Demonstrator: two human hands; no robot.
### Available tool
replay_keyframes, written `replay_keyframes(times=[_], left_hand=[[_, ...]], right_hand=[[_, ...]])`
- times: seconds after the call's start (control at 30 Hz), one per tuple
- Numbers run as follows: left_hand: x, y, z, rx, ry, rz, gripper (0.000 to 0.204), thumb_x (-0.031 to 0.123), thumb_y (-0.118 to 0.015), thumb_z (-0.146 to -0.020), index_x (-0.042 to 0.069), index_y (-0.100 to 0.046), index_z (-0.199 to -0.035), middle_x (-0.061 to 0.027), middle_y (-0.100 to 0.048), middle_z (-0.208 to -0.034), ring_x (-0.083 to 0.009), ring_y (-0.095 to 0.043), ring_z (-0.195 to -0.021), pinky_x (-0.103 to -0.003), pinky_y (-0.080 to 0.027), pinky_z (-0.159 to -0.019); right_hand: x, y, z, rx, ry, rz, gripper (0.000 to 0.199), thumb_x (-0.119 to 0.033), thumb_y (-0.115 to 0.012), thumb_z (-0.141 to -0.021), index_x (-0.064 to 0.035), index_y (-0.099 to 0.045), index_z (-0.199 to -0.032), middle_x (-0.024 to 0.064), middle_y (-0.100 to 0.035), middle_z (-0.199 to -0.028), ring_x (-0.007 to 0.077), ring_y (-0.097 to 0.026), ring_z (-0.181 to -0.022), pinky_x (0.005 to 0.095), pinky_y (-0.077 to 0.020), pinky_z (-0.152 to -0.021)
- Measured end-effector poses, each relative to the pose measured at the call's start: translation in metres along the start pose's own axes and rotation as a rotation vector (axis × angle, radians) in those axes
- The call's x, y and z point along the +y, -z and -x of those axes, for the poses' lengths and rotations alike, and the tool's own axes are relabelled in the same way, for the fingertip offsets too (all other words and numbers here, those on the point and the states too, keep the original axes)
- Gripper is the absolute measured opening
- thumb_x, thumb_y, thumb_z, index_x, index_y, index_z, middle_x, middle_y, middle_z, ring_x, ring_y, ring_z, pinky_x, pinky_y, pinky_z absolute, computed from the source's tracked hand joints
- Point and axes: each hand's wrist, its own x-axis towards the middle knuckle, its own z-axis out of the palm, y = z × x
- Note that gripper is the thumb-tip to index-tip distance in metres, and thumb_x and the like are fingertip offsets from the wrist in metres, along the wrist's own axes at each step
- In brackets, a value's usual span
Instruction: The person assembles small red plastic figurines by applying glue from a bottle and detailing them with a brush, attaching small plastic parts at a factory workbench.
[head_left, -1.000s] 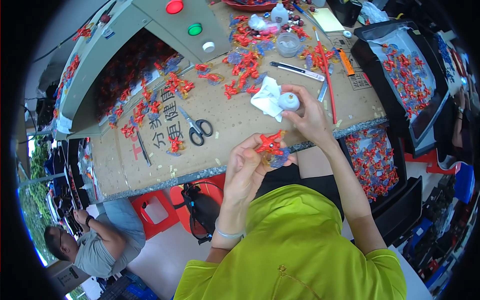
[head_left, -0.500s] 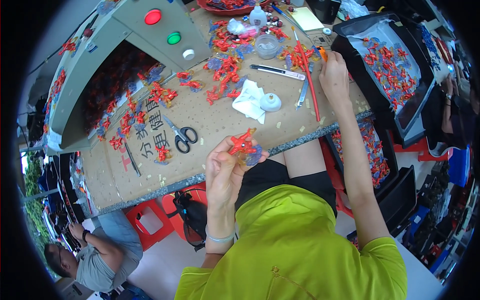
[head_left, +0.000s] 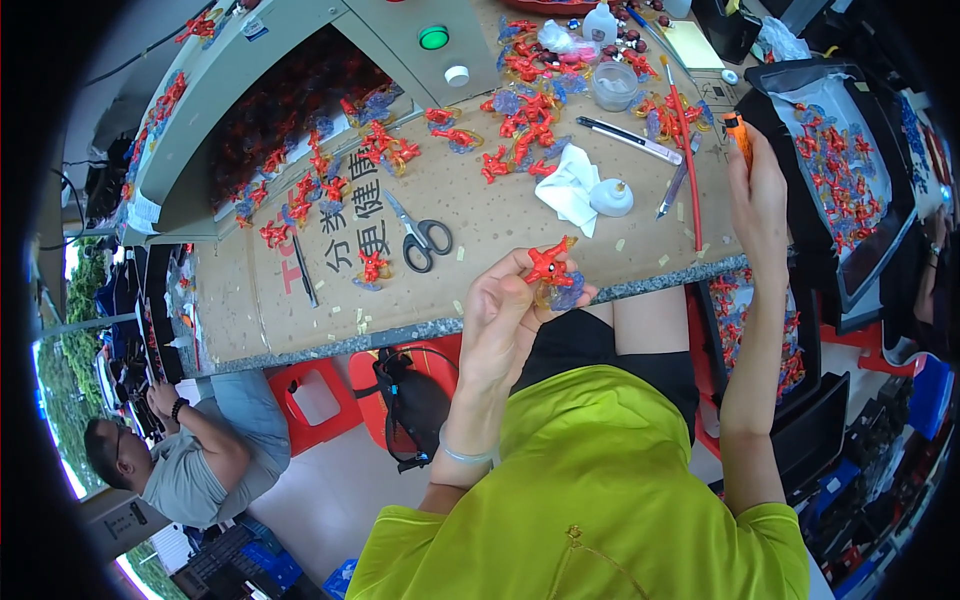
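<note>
Between the fingers of my left hand (head_left: 497,325) is a small red figurine (head_left: 547,266) with clear yellow and purple parts, held just above the table's front edge. My right hand (head_left: 760,195) is closed around an orange stick-like tool (head_left: 738,138) with a dark end, raised upright over the table's right side. Its exact kind is hard to make out. To the left of the right hand lie a red-handled brush (head_left: 690,170), a craft knife (head_left: 628,139) and a slim purplish pen-like tool (head_left: 674,186). A white squeeze bottle (head_left: 611,198) rests by a crumpled tissue (head_left: 569,188).
Scissors (head_left: 423,240) and several figurines (head_left: 525,130) lie on the cardboard-covered table (head_left: 450,290). A grey machine (head_left: 410,75) with an arched opening stands at the left. Right of the table is a black tray (head_left: 850,240) of figurines. Another person (head_left: 200,460) sits at lower left.
My right hand has lifted off the table with the orange tool in it. The left hand keeps its hold on the figurine. The whole view has shifted, so the table appears further right.
</note>
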Motion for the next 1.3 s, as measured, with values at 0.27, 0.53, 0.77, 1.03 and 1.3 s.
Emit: replay_keyframes(times=[0.27,0.53,0.77,1.03,1.3], left_hand=[[0.003,0.002,0.0,-0.005,-0.038,-0.007,0.053,0.04,-0.056,-0.09,-0.009,-0.048,-0.11,-0.0178,-0.06,-0.105,-0.0309,-0.064,-0.094,-0.042,-0.052,-0.088],[0.002,0.003,0.006,0.025,-0.088,-0.127,0.064,0.047,-0.045,-0.093,-0.012,-0.048,-0.118,-0.0182,-0.058,-0.104,-0.0311,-0.064,-0.091,-0.037,-0.054,-0.081],[0.002,0.003,0.006,0.032,-0.078,-0.14,0.065,0.047,-0.046,-0.092,-0.012,-0.047,-0.117,-0.0179,-0.058,-0.103,-0.0312,-0.064,-0.091,-0.037,-0.054,-0.082],[0.002,0.003,0.004,0.033,-0.064,-0.138,0.066,0.048,-0.045,-0.092,-0.013,-0.046,-0.118,-0.0184,-0.057,-0.104,-0.031,-0.064,-0.091,-0.037,-0.054,-0.082],[0.001,0.003,0.003,0.021,-0.071,-0.142,0.065,0.047,-0.045,-0.093,-0.013,-0.046,-0.117,-0.0182,-0.057,-0.104,-0.0308,-0.064,-0.091,-0.037,-0.053,-0.082]], right_hand=[[-0.038,-0.009,0.043,-0.337,-0.449,-0.761,0.044,-0.036,-0.053,-0.091,0.0036,-0.063,-0.075,-0.0003,-0.051,-0.06,0.0065,-0.044,-0.056,0.0239,-0.0318,-0.05],[-0.048,-0.033,0.039,-0.271,-0.301,-0.608,0.056,-0.039,-0.055,-0.088,0.0011,-0.056,-0.049,-0.0006,-0.036,-0.04,0.008,-0.038,-0.043,0.0272,-0.0268,-0.044],[-0.047,-0.04,0.042,-0.268,-0.307,-0.624,0.054,-0.036,-0.054,-0.088,0.0012,-0.056,-0.049,-0.0005,-0.034,-0.039,0.0078,-0.036,-0.042,0.0277,-0.0253,-0.043],[-0.046,-0.041,0.041,-0.282,-0.321,-0.626,0.054,-0.037,-0.053,-0.088,0.0012,-0.055,-0.049,-0.0004,-0.034,-0.039,0.0081,-0.036,-0.042,0.0279,-0.0251,-0.043],[-0.047,-0.039,0.039,-0.287,-0.328,-0.63,0.055,-0.037,-0.053,-0.088,0.0009,-0.055,-0.048,-0.0008,-0.034,-0.039,0.0081,-0.036,-0.042,0.0283,-0.0248,-0.043]])
